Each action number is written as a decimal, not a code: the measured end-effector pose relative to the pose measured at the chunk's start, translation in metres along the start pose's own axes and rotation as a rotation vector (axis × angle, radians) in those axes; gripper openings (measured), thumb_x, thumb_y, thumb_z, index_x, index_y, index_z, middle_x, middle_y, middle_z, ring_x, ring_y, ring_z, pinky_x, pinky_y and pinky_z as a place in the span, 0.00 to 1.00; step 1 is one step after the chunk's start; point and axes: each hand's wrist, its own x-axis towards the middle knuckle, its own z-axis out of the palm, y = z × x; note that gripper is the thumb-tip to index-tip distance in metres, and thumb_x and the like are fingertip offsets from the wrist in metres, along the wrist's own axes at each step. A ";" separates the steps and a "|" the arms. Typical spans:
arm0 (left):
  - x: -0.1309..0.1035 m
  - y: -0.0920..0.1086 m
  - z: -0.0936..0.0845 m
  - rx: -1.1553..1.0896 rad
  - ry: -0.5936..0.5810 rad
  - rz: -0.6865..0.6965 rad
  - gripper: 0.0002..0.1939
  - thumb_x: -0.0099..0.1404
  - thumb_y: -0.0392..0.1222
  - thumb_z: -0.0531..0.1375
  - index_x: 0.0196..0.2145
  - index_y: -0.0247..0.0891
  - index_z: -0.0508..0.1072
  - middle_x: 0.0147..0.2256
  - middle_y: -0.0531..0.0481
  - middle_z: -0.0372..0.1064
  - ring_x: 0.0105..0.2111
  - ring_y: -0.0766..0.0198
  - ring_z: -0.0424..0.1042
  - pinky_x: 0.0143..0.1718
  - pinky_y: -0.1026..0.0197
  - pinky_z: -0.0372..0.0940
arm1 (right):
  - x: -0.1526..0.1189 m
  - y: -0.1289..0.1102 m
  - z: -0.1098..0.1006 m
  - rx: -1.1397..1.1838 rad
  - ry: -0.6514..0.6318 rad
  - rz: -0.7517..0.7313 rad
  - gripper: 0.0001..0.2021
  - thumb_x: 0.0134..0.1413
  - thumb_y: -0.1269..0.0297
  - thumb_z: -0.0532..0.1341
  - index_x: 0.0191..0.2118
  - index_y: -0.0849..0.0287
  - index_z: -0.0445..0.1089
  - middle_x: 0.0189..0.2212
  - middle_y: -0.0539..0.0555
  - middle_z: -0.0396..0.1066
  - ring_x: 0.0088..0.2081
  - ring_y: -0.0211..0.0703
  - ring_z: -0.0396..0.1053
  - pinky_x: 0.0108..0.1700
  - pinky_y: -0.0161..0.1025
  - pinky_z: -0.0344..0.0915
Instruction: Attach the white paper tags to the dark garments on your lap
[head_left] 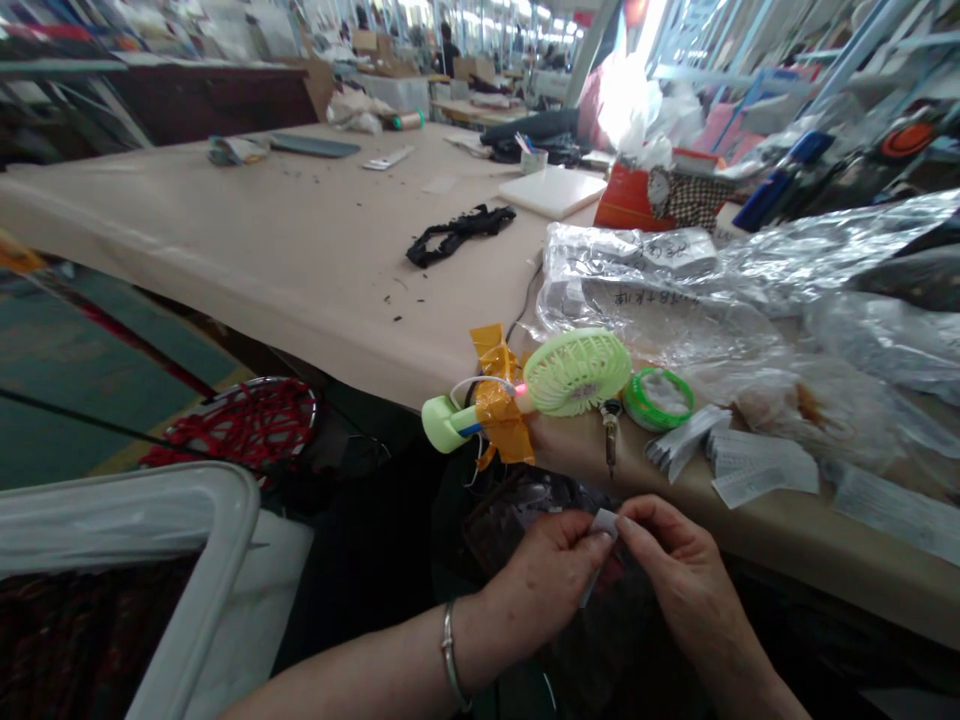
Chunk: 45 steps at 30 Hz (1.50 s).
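Note:
Below the table's front edge, my left hand is closed on a small white label, pinched between thumb and fingers. My right hand is closed too, its thumb and index finger meeting at the label's right corner. A pale strip hangs beneath my left fingers. Above my hands, a green fan is fixed to the table edge with orange tape. To its right sit a green ring-shaped dish and stacks of printed white labels. A small metal-tipped tool points down at the edge.
The beige table holds a black fabric strip, a white board and clear plastic bags. At the lower left stands a white bin, with a basket of red strips behind it.

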 end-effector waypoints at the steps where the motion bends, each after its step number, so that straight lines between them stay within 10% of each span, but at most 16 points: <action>1: 0.002 0.002 -0.002 0.038 0.027 0.056 0.09 0.60 0.41 0.56 0.27 0.34 0.72 0.24 0.52 0.65 0.26 0.68 0.62 0.29 0.66 0.56 | 0.001 -0.003 0.001 -0.027 0.013 -0.026 0.13 0.50 0.53 0.63 0.28 0.59 0.68 0.20 0.47 0.63 0.22 0.35 0.61 0.25 0.32 0.61; 18: 0.016 0.021 -0.013 0.438 0.201 0.487 0.10 0.64 0.35 0.54 0.27 0.36 0.73 0.24 0.56 0.69 0.25 0.72 0.65 0.29 0.70 0.57 | 0.015 -0.013 0.004 -0.339 0.144 -0.306 0.09 0.55 0.59 0.59 0.29 0.58 0.68 0.23 0.47 0.66 0.25 0.35 0.64 0.28 0.31 0.62; 45: 0.012 0.016 -0.013 0.451 0.192 0.462 0.13 0.66 0.39 0.53 0.27 0.37 0.73 0.25 0.54 0.69 0.26 0.69 0.66 0.29 0.68 0.59 | 0.004 -0.012 -0.005 -0.463 0.120 -0.500 0.06 0.57 0.63 0.60 0.40 0.57 0.71 0.27 0.47 0.75 0.26 0.36 0.73 0.29 0.29 0.69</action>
